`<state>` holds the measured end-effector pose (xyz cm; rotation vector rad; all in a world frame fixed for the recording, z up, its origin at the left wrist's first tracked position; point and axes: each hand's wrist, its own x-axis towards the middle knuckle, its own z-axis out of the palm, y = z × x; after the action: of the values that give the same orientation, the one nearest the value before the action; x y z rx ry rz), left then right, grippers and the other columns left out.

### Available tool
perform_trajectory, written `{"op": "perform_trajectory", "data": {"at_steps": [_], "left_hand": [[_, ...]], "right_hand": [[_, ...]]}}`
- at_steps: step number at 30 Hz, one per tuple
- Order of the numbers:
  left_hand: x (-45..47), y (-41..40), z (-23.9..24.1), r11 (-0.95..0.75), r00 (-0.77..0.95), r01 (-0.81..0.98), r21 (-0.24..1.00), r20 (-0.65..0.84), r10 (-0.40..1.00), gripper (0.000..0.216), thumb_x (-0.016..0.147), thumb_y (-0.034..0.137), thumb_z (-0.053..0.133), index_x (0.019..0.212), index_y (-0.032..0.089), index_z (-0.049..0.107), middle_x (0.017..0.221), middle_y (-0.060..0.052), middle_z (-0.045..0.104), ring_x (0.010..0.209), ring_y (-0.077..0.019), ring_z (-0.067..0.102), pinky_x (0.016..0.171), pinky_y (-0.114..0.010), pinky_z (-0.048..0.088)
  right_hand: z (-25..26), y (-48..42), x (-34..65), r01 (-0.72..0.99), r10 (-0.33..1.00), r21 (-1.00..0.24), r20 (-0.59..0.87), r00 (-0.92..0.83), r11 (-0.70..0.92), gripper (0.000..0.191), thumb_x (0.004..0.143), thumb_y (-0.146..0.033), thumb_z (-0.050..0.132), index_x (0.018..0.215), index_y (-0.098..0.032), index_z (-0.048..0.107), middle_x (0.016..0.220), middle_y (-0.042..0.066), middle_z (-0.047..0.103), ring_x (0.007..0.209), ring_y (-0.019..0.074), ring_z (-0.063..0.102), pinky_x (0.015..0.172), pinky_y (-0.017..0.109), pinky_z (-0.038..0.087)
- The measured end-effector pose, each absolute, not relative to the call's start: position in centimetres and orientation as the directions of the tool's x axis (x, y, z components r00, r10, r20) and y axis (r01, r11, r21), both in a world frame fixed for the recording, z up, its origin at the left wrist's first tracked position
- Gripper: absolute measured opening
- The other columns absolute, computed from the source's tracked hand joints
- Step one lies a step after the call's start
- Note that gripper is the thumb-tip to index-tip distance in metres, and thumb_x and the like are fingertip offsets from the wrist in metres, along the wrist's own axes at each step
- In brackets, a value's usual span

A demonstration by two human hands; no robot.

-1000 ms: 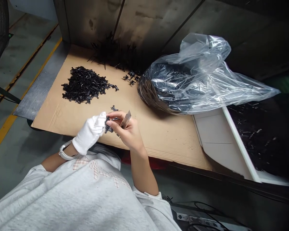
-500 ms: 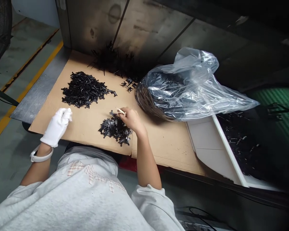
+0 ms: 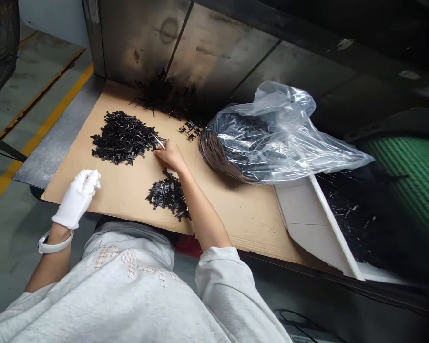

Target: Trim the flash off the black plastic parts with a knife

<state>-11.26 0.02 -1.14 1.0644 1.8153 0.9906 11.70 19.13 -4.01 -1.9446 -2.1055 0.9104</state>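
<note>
My right hand (image 3: 169, 155), bare, is closed around a thin pale stick (image 3: 159, 141) whose tip points at the right edge of a large pile of small black plastic parts (image 3: 119, 138). A smaller pile of like parts (image 3: 167, 194) lies nearer me, partly behind my right forearm. My left hand (image 3: 79, 197), in a white glove, is held closed above the front left of the cardboard sheet (image 3: 121, 190). Whatever it may hold is hidden by the fingers.
A clear plastic bag (image 3: 271, 138) covers a round brown container (image 3: 212, 147) right of the piles. Further right stands a white tray (image 3: 336, 224) with black parts. More black parts (image 3: 157, 93) lie against the metal wall (image 3: 214, 38) behind.
My right hand has moved from above the small pile, away from me and left, to the large pile's right edge with the stick. My left hand has shifted slightly left and nearer me, still closed.
</note>
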Motion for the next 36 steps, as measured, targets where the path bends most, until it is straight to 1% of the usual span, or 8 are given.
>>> {"op": "perform_trajectory", "data": {"at_steps": [9, 15, 20, 24, 27, 31, 33, 36], "left_hand": [[-9.6, 0.9, -1.0, 0.246, -0.196, 0.344, 0.906, -0.187, 0.963, 0.035, 0.092, 0.051, 0.042, 0.088, 0.019, 0.055, 0.075, 0.001, 0.055, 0.064, -0.0117, 0.046, 0.069, -0.029, 0.038], [-7.9, 1.5, -1.0, 0.271, -0.130, 0.081, 0.959, -0.260, 0.957, 0.040, 0.089, 0.056, 0.046, 0.084, 0.017, 0.055, 0.068, 0.002, 0.051, 0.054, -0.0079, 0.040, 0.054, -0.024, 0.034], [-3.8, 3.6, -0.6, 0.524, 0.312, -0.316, 0.791, -0.435, 0.845, 0.054, 0.085, 0.068, 0.043, 0.071, 0.017, 0.053, 0.054, 0.003, 0.042, 0.043, -0.0056, 0.028, 0.041, -0.022, 0.017], [-1.8, 3.4, 1.3, 0.639, 0.603, -0.395, 0.660, -0.339, 0.723, 0.050, 0.089, 0.054, 0.046, 0.055, 0.020, 0.034, 0.040, 0.008, 0.020, 0.037, -0.0057, 0.018, 0.043, -0.023, 0.022], [-1.4, 2.3, 2.9, 0.549, 0.555, -0.457, 0.700, -0.259, 0.791, 0.041, 0.086, 0.042, 0.054, 0.058, 0.020, 0.033, 0.044, 0.008, 0.023, 0.040, -0.0061, 0.022, 0.045, -0.023, 0.026], [-1.2, 1.3, 3.9, 0.246, 0.369, -0.355, 0.902, -0.106, 0.923, 0.036, 0.089, 0.037, 0.046, 0.058, 0.021, 0.037, 0.051, 0.004, 0.034, 0.048, -0.0095, 0.032, 0.052, -0.028, 0.036], [-1.2, 0.9, 4.0, 0.124, 0.343, -0.248, 0.961, -0.033, 0.939, 0.035, 0.086, 0.035, 0.051, 0.055, 0.021, 0.041, 0.053, 0.002, 0.041, 0.051, -0.0111, 0.038, 0.058, -0.030, 0.041], [-1.2, 0.4, 3.8, 0.068, 0.279, -0.164, 0.984, -0.020, 0.960, 0.023, 0.075, 0.029, 0.063, 0.057, 0.022, 0.051, 0.061, 0.000, 0.053, 0.060, -0.0140, 0.050, 0.067, -0.032, 0.048]], "right_hand": [[-3.4, 19.3, 11.7, 0.822, 0.936, -0.570, -0.300, -0.183, -0.022, 0.035, 0.093, -0.037, 0.058, 0.121, -0.016, 0.057, 0.121, 0.009, 0.061, 0.104, 0.0208, 0.063, 0.087, 0.043, 0.056], [-0.6, 14.7, 13.3, 0.657, 0.923, -0.727, -0.085, -0.376, 0.200, 0.009, 0.081, -0.018, 0.066, 0.088, -0.013, 0.064, 0.080, 0.000, 0.065, 0.075, 0.0134, 0.058, 0.072, 0.028, 0.047], [3.6, 9.1, 13.9, 0.476, 0.843, -0.784, 0.106, -0.528, 0.397, 0.003, 0.082, -0.017, 0.061, 0.081, -0.017, 0.064, 0.084, 0.002, 0.067, 0.078, 0.0142, 0.061, 0.070, 0.027, 0.045], [5.6, 6.1, 14.9, 0.385, 0.732, -0.693, 0.307, -0.608, 0.610, 0.018, 0.085, -0.005, 0.051, 0.085, -0.017, 0.064, 0.088, 0.005, 0.068, 0.082, 0.0143, 0.064, 0.071, 0.026, 0.047], [6.0, 4.5, 15.7, 0.402, 0.741, -0.654, 0.391, -0.546, 0.641, 0.012, 0.090, -0.015, 0.057, 0.099, -0.018, 0.064, 0.097, 0.007, 0.068, 0.087, 0.0147, 0.063, 0.069, 0.025, 0.048], [5.9, 2.7, 16.3, 0.429, 0.727, -0.591, 0.498, -0.474, 0.684, 0.035, 0.097, -0.042, 0.047, 0.120, -0.020, 0.061, 0.081, 0.003, 0.065, 0.068, 0.0130, 0.057, 0.060, 0.025, 0.044], [5.8, 2.0, 16.3, 0.431, 0.705, -0.560, 0.522, -0.480, 0.708, 0.038, 0.099, -0.041, 0.042, 0.126, -0.021, 0.059, 0.072, 0.000, 0.063, 0.059, 0.0113, 0.052, 0.059, 0.025, 0.043], [5.9, 1.5, 16.0, 0.369, 0.681, -0.581, 0.527, -0.509, 0.725, 0.037, 0.099, -0.036, 0.046, 0.133, -0.023, 0.054, 0.077, -0.001, 0.069, 0.057, 0.0094, 0.053, 0.059, 0.023, 0.045]]}}
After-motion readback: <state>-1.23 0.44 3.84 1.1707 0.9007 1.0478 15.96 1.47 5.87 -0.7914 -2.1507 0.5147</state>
